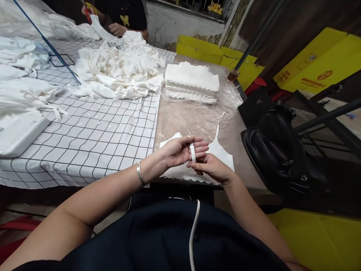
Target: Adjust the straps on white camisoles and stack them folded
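Observation:
A white garment piece with a wavy lower edge lies flat before me, partly hidden under my hands. One thin strap of it stretches away across the table. Over the fingers of my left hand, palm up, runs a narrow white strap. The left thumb rests by the strap's upper end, holding it on the fingers, which are nearly straight. My right hand pinches the strap's lower end between thumb and fingers, close beside the left fingertips.
A stack of white pieces lies farther back on plastic sheeting. Heaped white fabric covers the checked cloth to the left. A black bag borders the right side. Across the table, another person's hand is near red-and-yellow scissors.

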Tool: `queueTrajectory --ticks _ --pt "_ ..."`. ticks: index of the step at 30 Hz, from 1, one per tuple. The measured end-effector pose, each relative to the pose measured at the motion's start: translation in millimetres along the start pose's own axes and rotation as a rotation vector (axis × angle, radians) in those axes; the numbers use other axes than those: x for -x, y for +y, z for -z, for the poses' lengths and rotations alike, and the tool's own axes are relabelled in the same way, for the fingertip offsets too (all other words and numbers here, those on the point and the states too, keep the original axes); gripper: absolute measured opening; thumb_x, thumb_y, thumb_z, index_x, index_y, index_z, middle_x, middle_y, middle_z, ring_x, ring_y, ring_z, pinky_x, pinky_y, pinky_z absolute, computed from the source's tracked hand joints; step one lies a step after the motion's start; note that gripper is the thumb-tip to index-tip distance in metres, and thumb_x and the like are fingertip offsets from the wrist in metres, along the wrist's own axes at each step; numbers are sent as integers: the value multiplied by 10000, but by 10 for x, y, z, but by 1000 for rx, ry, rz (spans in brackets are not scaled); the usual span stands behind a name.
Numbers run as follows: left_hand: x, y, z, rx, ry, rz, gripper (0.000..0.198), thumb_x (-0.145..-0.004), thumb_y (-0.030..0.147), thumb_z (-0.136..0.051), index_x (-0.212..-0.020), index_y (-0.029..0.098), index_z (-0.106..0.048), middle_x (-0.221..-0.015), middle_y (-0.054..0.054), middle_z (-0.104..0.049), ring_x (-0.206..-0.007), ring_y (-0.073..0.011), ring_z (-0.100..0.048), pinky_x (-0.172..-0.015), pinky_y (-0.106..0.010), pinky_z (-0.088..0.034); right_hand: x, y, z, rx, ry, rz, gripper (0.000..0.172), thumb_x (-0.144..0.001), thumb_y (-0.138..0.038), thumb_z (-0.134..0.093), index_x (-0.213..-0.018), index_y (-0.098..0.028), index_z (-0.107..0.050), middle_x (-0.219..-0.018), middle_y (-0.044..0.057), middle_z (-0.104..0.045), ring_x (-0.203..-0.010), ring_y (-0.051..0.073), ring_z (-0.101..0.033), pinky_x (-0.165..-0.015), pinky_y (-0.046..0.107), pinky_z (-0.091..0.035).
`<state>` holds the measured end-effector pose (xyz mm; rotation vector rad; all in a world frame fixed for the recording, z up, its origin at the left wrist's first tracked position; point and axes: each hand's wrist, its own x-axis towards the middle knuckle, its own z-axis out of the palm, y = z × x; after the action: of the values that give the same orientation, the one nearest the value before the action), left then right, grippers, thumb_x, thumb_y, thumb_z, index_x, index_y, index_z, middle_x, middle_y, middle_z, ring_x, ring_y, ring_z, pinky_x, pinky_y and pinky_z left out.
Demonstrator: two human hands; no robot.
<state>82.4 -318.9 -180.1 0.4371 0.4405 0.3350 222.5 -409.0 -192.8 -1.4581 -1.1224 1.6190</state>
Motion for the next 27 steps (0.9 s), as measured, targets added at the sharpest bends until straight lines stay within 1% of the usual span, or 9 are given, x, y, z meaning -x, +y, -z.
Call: queueTrajectory --ticks 2,4,6,8,11,14,17,21,27 --pt "-96 189 -30 -137 15 -13 231 -968 169 -375 -1049 86 -575 -1021 -136 -694 -939 -191 -690 -965 -407 -502 -95 -76 43 -21 2 19 370 -635 -478 -828 -731 -143 -704 -561 -25 -533 -516 80 -428 -485 231 -308" --pt "-186 424 -16 -362 88 -113 231 -969 214 -395 -990 93 -591 -960 -126 -693 -855 -175 -679 -902 -382 -513 -220 -207 152 -54 37 62 389 -635 -490 -821 -797 -146 -734 -630 -4 -582 -538 78 -452 -487 226 -320" --pt "-239 624 62 -697 208 -284 237 -942 292 -485 -928 97 -620 -911 -117 -688 -782 -162 -646 -830 -351 -506 -361 -365 295 -73 125 148 374 -662 -486 -801 -837 -161 -743 -686 0 -593 -571 76 -466 -513 226 -352" --pt "-236 700 194 -1100 328 -381 238 -886 334 -578 -880 107 -650 -871 -103 -683 -752 -163 -610 -777 -333 -478 -494 -498 426 -82 228 231 342 -676 -465 -795 -843 -172 -739 -680 -16 -567 -572 72 -449 -531 228 -369" --pt "-158 531 416 -1640 397 -330 218 -842 347 -618 -863 137 -673 -893 -92 -680 -818 -203 -589 -785 -355 -434 -645 -550 521 -115 318 245 355 -608 -431 -844 -818 -174 -715 -681 -26 -568 -561 68 -439 -518 224 -362" --pt "-83 233 546 -1959 422 -337 248 -809 394 -659 -885 158 -666 -971 -98 -666 -955 -279 -559 -868 -440 -377 -728 -432 488 -199 348 150 397 -513 -406 -892 -736 -169 -664 -718 -5 -621 -590 74 -491 -530 212 -383" --pt "-61 75 561 -2024 438 -342 259 -797 386 -682 -909 154 -654 -942 -97 -660 -973 -298 -541 -894 -466 -335 -758 -287 419 -264 360 89 416 -492 -403 -897 -704 -176 -620 -715 -4 -628 -602 82 -516 -561 218 -418" --pt "-81 74 558 -1966 390 -302 181 -795 335 -678 -841 160 -663 -938 -96 -658 -964 -290 -534 -893 -458 -317 -742 -209 386 -264 336 124 418 -497 -411 -887 -673 -178 -589 -616 -49 -539 -538 65 -439 -516 216 -359" --pt "-72 36 602 -1828 386 -327 127 -800 288 -664 -817 169 -706 -918 -80 -682 -988 -287 -521 -919 -478 -279 -670 -188 325 -132 314 90 392 -573 -460 -825 -717 -179 -593 -732 6 -640 -609 95 -526 -569 235 -393"
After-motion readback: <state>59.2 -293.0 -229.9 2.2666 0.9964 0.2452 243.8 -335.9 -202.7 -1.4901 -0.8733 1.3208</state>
